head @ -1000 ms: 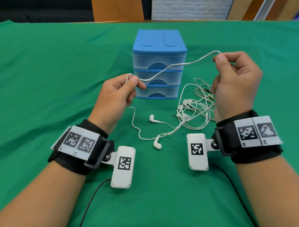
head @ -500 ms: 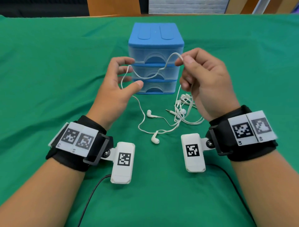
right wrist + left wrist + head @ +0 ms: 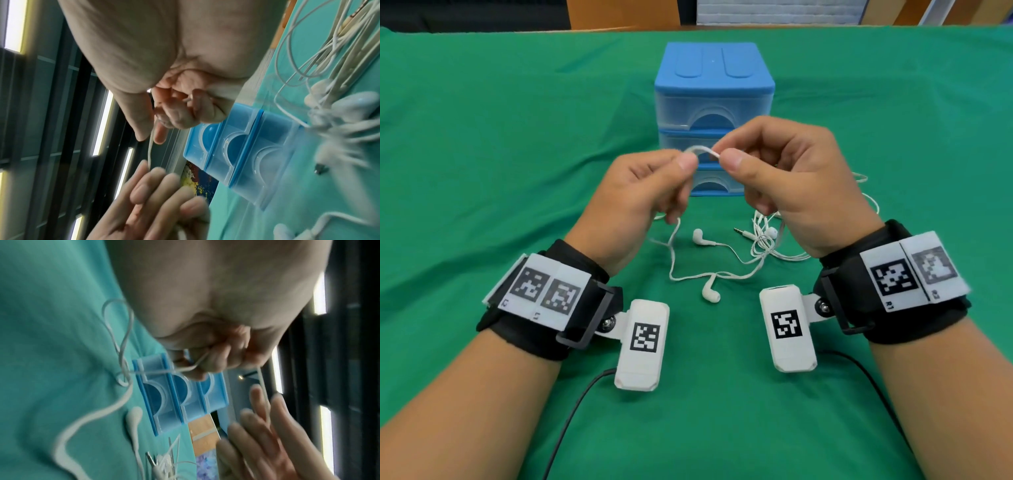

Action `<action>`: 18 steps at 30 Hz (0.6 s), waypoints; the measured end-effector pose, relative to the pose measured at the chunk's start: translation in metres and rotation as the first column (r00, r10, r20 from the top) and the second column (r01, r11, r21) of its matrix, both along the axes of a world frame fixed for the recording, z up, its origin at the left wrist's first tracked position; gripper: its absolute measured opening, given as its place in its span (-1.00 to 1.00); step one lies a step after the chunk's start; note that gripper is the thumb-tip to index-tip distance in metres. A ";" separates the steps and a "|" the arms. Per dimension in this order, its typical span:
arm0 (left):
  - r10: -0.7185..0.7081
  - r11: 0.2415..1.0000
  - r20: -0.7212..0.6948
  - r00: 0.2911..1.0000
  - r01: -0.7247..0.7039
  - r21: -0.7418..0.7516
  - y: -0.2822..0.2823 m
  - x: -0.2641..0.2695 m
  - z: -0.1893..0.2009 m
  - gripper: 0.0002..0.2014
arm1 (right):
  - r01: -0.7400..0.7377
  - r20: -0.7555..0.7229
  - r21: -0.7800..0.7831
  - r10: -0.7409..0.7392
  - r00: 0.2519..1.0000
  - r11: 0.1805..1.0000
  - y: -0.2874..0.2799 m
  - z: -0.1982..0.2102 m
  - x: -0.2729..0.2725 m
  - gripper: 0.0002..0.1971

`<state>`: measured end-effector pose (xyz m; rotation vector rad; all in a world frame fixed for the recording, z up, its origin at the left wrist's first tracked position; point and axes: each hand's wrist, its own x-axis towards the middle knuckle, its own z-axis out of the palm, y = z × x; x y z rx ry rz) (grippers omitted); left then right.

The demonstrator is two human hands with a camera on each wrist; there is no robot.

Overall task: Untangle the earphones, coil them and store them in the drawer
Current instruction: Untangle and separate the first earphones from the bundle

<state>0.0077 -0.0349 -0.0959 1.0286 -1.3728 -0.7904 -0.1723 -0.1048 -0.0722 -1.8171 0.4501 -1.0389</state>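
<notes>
White earphones (image 3: 709, 274) lie on the green cloth, two earbuds (image 3: 710, 294) loose and a tangled bunch (image 3: 765, 241) with the jack plug at the right. My left hand (image 3: 654, 185) and right hand (image 3: 767, 161) are raised close together in front of the blue three-drawer box (image 3: 714, 85). Both pinch a short arc of the cable (image 3: 700, 149) between thumb and forefinger. From the left hand the cable hangs down to the cloth (image 3: 123, 340). The right wrist view shows the cable (image 3: 151, 146) running from my right fingertips to the left hand. All drawers are closed.
The drawer box stands at the table's middle back. The green cloth (image 3: 482, 171) covers the whole table. Dark cables (image 3: 571, 418) run from the wrist cameras toward the near edge. Wooden furniture stands beyond the far edge.
My hands have come together from wide apart. The stretch of cable between them has shrunk to a small arc. The left hand's fingers have closed on the cable.
</notes>
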 end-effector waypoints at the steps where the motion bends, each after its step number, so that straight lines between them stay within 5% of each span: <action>1: 0.013 1.000 -0.126 0.992 -0.011 0.019 0.000 0.002 0.002 -0.63 | 0.015 0.013 0.020 -0.015 1.000 1.000 -0.001 0.000 -0.001 -0.95; 5: 0.102 0.994 -0.487 0.867 -0.105 0.021 -0.003 0.023 0.006 -0.66 | 0.093 0.089 0.082 -0.100 0.991 0.992 -0.011 -0.002 -0.008 -0.86; 9: 0.123 0.988 -0.596 0.793 -0.157 -0.005 -0.006 0.030 0.002 -0.69 | 0.128 0.144 0.155 -0.151 0.978 0.980 -0.019 -0.005 -0.011 -0.81; 13: 0.091 0.993 -0.585 0.806 -0.121 -0.013 -0.004 0.024 0.005 -0.64 | 0.146 0.054 0.173 -0.157 0.986 0.974 -0.020 -0.009 -0.013 -0.86; 18: 0.053 0.998 -0.312 0.949 -0.036 0.058 -0.003 0.007 0.008 -0.46 | 0.118 -0.009 0.166 -0.118 0.993 0.979 -0.012 -0.009 -0.006 -0.87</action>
